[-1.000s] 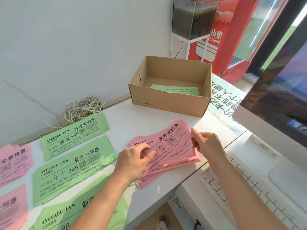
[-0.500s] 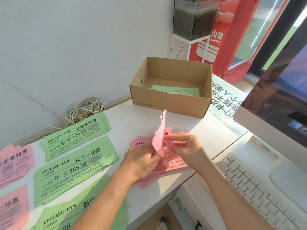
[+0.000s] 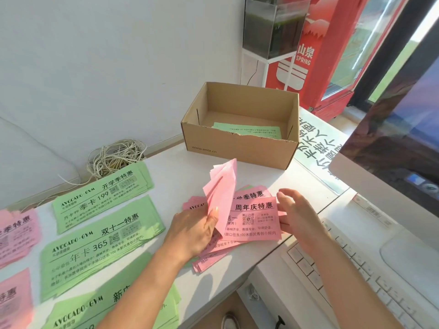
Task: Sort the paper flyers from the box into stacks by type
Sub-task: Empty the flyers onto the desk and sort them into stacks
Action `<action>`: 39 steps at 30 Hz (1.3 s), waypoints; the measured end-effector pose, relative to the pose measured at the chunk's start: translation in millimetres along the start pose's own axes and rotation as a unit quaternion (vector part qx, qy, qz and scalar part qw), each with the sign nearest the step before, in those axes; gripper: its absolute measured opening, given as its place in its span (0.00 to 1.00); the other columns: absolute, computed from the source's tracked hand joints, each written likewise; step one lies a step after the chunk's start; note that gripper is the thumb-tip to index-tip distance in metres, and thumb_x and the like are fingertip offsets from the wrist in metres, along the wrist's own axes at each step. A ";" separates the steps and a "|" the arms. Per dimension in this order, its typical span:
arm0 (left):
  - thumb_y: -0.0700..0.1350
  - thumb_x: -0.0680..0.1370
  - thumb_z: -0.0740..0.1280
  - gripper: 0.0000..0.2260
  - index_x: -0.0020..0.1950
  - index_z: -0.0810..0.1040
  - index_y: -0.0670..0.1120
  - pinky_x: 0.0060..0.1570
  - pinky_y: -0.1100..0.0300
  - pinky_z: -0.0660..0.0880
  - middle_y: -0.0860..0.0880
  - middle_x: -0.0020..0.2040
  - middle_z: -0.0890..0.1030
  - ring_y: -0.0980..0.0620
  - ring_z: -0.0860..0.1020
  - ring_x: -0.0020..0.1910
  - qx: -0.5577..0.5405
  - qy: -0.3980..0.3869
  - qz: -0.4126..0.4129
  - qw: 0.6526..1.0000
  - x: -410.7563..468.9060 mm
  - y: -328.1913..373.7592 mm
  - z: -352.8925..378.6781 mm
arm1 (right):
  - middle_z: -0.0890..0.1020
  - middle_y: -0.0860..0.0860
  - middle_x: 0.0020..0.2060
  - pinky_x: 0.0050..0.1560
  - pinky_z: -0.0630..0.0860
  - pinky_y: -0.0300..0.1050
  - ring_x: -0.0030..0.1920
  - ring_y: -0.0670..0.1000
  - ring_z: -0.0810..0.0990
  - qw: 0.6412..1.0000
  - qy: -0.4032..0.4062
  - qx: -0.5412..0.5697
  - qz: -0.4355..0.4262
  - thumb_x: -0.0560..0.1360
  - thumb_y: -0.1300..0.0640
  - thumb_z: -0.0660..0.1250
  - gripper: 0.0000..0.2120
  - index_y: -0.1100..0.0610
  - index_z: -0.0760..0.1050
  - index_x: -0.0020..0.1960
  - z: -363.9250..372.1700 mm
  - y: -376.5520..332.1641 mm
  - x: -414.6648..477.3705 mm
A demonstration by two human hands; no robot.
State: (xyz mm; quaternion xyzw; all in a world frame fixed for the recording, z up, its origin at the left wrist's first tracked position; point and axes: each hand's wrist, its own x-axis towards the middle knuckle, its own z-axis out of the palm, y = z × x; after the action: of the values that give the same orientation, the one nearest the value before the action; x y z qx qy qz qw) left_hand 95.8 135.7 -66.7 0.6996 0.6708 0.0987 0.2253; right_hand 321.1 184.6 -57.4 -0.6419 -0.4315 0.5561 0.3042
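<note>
My left hand pinches a small bunch of pink flyers, lifted upright so their blank backs show. Beneath lies a loose pile of pink flyers near the desk's front edge. My right hand rests at the pile's right edge with fingers relaxed, touching the top sheet. A cardboard box stands behind the pile with one green flyer lying in it. Sorted green stacks and pink stacks lie to the left.
A coil of pale cord lies against the wall behind the green stacks. A white keyboard and a monitor fill the right side. A printed sheet lies right of the box. A red cooler stands beyond the desk.
My left hand has lifted several pink flyers off the pile and tipped them upright. My right hand let go of them and moved back to the pile's right edge.
</note>
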 end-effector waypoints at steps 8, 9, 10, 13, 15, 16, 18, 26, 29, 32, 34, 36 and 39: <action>0.67 0.76 0.53 0.26 0.73 0.59 0.60 0.52 0.51 0.75 0.39 0.63 0.69 0.41 0.75 0.55 0.269 -0.163 0.098 0.944 -9.5 31.1 4.1 | 0.84 0.56 0.46 0.42 0.81 0.51 0.41 0.55 0.85 0.996 -0.077 -0.042 0.017 0.77 0.39 0.58 0.21 0.53 0.70 0.60 -1.1 -20.3 1.6; 0.66 0.77 0.53 0.25 0.72 0.61 0.58 0.52 0.50 0.75 0.37 0.64 0.69 0.40 0.75 0.56 0.274 -0.160 0.095 0.943 -10.2 33.8 6.8 | 0.85 0.54 0.46 0.42 0.82 0.50 0.42 0.53 0.85 0.994 -0.085 -0.064 0.006 0.77 0.44 0.63 0.20 0.53 0.69 0.63 -0.7 -19.8 2.8; 0.65 0.77 0.54 0.23 0.70 0.63 0.57 0.52 0.50 0.75 0.38 0.64 0.69 0.40 0.75 0.55 0.269 -0.147 0.091 0.947 -11.0 33.5 7.4 | 0.85 0.52 0.45 0.39 0.82 0.46 0.41 0.51 0.85 0.992 -0.084 -0.090 -0.008 0.76 0.52 0.67 0.20 0.53 0.67 0.65 0.0 -18.7 3.2; 0.58 0.79 0.56 0.17 0.66 0.67 0.56 0.53 0.52 0.75 0.46 0.60 0.74 0.42 0.76 0.54 0.213 -0.072 0.064 0.972 -9.9 19.4 9.4 | 0.83 0.45 0.44 0.34 0.80 0.38 0.42 0.45 0.84 0.984 -0.046 -0.159 -0.062 0.75 0.67 0.65 0.18 0.51 0.71 0.60 3.0 -14.0 1.6; 0.50 0.78 0.62 0.21 0.71 0.64 0.55 0.59 0.53 0.74 0.49 0.66 0.73 0.45 0.76 0.59 0.125 0.006 0.019 0.992 -9.9 4.7 12.8 | 0.83 0.43 0.44 0.35 0.79 0.36 0.45 0.45 0.84 0.980 -0.024 -0.167 -0.103 0.74 0.68 0.65 0.14 0.51 0.76 0.53 2.8 -10.3 -0.5; 0.44 0.76 0.66 0.28 0.74 0.60 0.54 0.63 0.54 0.71 0.49 0.71 0.69 0.46 0.74 0.63 0.088 0.054 -0.002 0.995 -10.3 -0.6 13.0 | 0.84 0.43 0.44 0.34 0.78 0.34 0.44 0.45 0.84 0.980 -0.022 -0.158 -0.118 0.74 0.68 0.65 0.13 0.51 0.78 0.49 1.6 -9.3 -2.3; 0.31 0.71 0.66 0.40 0.77 0.52 0.51 0.69 0.53 0.63 0.46 0.76 0.58 0.44 0.65 0.70 0.077 0.135 -0.018 0.988 -9.6 -7.0 10.1 | 0.85 0.45 0.42 0.35 0.77 0.33 0.42 0.44 0.84 0.982 -0.030 -0.129 -0.136 0.74 0.68 0.65 0.12 0.52 0.80 0.45 -1.5 -8.7 -4.3; 0.42 0.71 0.73 0.06 0.45 0.81 0.51 0.41 0.54 0.75 0.56 0.43 0.80 0.53 0.76 0.43 -0.015 0.199 0.073 0.977 -4.9 -11.8 -17.1 | 0.84 0.46 0.38 0.41 0.79 0.36 0.47 0.46 0.82 0.976 -0.064 -0.103 -0.182 0.72 0.75 0.63 0.10 0.62 0.76 0.45 -6.9 -12.8 4.6; 0.38 0.70 0.68 0.11 0.49 0.79 0.50 0.46 0.56 0.75 0.54 0.49 0.79 0.51 0.74 0.48 0.035 0.207 0.078 0.975 -8.1 -6.0 -14.4 | 0.83 0.45 0.43 0.54 0.76 0.38 0.53 0.44 0.80 0.972 -0.076 -0.116 -0.189 0.69 0.76 0.65 0.24 0.49 0.74 0.55 -4.9 -7.8 4.9; 0.33 0.66 0.60 0.19 0.53 0.78 0.48 0.48 0.54 0.75 0.50 0.54 0.78 0.48 0.74 0.51 0.055 0.205 0.061 0.975 -8.1 -2.2 -14.4 | 0.82 0.49 0.44 0.53 0.79 0.41 0.49 0.44 0.81 0.975 -0.076 -0.080 -0.192 0.70 0.75 0.65 0.32 0.48 0.66 0.65 -2.7 -2.7 5.2; 0.31 0.65 0.63 0.20 0.52 0.77 0.49 0.45 0.56 0.75 0.51 0.52 0.77 0.49 0.74 0.49 0.069 0.203 0.057 0.975 -6.8 -2.1 -13.6 | 0.81 0.50 0.45 0.44 0.80 0.38 0.49 0.42 0.81 0.975 -0.070 -0.057 -0.201 0.71 0.75 0.64 0.34 0.47 0.62 0.68 -0.8 -1.3 4.3; 0.30 0.65 0.65 0.20 0.51 0.78 0.49 0.45 0.60 0.73 0.52 0.50 0.77 0.51 0.74 0.48 0.047 0.202 0.040 0.977 -5.2 -3.1 -11.5 | 0.81 0.50 0.47 0.38 0.78 0.32 0.48 0.39 0.81 0.973 -0.060 -0.067 -0.210 0.72 0.73 0.64 0.35 0.45 0.59 0.69 2.2 0.3 4.6; 0.32 0.67 0.69 0.14 0.46 0.79 0.49 0.43 0.66 0.69 0.55 0.45 0.78 0.53 0.76 0.45 -0.018 0.210 0.019 0.977 -5.6 -3.9 -11.6 | 0.81 0.48 0.46 0.41 0.82 0.39 0.47 0.42 0.80 0.962 -0.023 -0.118 -0.244 0.74 0.70 0.64 0.36 0.42 0.54 0.72 8.6 0.7 6.4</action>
State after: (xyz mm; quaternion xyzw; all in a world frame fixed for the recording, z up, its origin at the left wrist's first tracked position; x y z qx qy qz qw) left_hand 86.7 132.3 -57.4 0.6715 0.6880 0.2602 0.0902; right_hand 312.9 189.2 -62.6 -0.5355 -0.6448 0.4246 0.3424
